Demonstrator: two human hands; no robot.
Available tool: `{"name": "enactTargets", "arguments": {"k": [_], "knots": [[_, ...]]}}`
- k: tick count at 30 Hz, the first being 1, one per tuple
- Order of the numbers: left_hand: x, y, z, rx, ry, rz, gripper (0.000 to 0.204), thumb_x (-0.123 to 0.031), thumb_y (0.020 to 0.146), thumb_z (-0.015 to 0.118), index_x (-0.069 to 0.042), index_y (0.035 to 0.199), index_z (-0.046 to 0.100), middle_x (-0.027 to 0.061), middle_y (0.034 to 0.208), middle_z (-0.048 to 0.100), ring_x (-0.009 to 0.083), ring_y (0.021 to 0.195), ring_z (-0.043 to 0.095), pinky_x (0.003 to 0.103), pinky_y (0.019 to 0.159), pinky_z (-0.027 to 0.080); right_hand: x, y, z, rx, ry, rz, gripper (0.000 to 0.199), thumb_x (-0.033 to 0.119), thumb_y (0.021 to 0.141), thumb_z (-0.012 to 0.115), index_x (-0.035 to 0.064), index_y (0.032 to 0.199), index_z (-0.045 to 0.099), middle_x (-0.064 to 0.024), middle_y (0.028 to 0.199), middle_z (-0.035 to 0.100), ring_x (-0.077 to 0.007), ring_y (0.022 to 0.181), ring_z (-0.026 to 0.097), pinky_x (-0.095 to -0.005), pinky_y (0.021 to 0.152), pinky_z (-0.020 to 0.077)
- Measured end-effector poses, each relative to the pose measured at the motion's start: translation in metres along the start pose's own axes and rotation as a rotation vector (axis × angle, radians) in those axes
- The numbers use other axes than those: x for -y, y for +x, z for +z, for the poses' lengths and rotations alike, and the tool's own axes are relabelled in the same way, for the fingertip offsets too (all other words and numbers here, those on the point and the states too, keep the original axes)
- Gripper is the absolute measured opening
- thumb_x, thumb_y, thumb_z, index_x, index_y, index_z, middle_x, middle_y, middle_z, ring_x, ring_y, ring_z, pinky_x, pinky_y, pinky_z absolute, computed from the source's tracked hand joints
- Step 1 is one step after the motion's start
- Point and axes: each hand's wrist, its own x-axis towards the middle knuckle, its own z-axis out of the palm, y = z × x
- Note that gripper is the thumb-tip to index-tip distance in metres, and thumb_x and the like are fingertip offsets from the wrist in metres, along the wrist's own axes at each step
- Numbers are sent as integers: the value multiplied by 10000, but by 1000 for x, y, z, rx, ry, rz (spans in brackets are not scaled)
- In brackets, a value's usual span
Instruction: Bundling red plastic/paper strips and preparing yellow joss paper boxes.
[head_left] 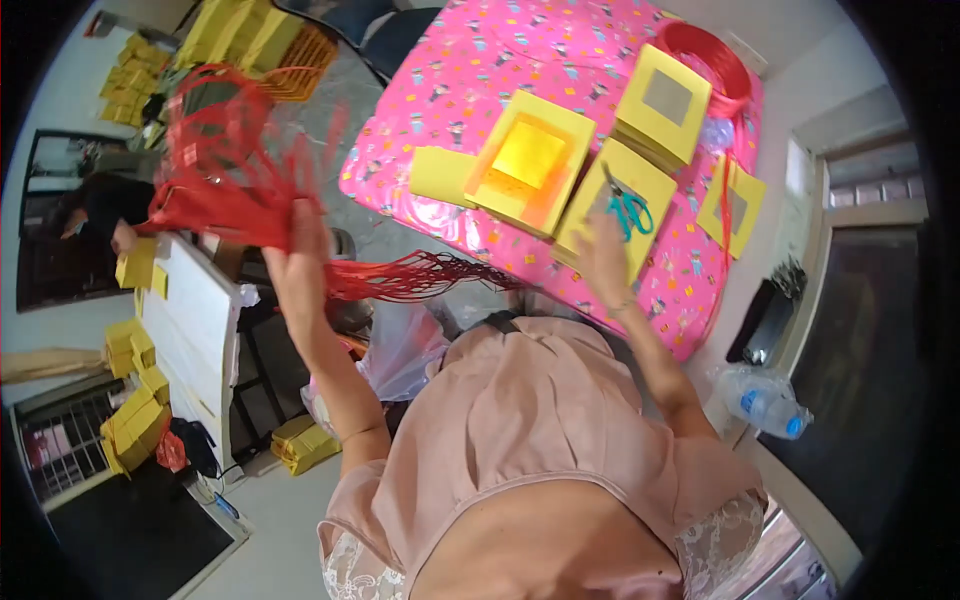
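My left hand (303, 245) is raised at the left, its fingers closed around a bundle of long red strips (225, 215). The loose ends fan out beyond the hand, blurred by motion. More red strands (430, 272) trail from beside that hand toward the table edge. My right hand (603, 255) is over a stack of yellow paper sheets (640, 175), just beside teal-handled scissors (630, 213) lying on it. Motion smears its fingers, so I cannot make out their pose. Left of that stack is another yellow stack (555, 120) with a bright yellow and orange square (528, 155) on top.
A pink patterned cloth (430, 90) covers the table. Toward its far right are another yellow stack (665, 95) and a red strap coil (705, 65). A person (100, 215) handles yellow packs at a white table (190, 330) on the left. Plastic bottles (765, 405) are at right.
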Motion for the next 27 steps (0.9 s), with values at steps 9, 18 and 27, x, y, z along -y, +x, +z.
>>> {"name": "enactTargets", "arguments": {"k": [9, 18, 27], "knots": [[16, -6, 2, 341, -93, -216, 242, -283, 940, 500, -51, 925, 565, -45, 644, 454, 32, 507, 353, 194, 454, 217, -62, 15, -35, 170, -276, 203, 460, 310, 759, 685, -16, 990, 458, -201, 939, 511, -352, 926, 500, -432, 767, 415], [30, -2, 3, 520, -275, -322, 307, -318, 953, 450, -34, 898, 552, -76, 535, 331, 28, 436, 235, 221, 421, 147, -72, 29, -41, 233, -267, 282, 507, 315, 721, 724, -16, 996, 455, -187, 955, 539, -343, 912, 534, -401, 778, 448], [48, 0, 10, 627, -270, -430, 324, -339, 943, 468, -30, 877, 545, -68, 534, 336, 32, 427, 241, 222, 411, 151, -81, 41, -49, 323, -313, 293, 449, 317, 680, 703, 5, 953, 528, -155, 931, 585, -312, 886, 574, -419, 743, 474]]}}
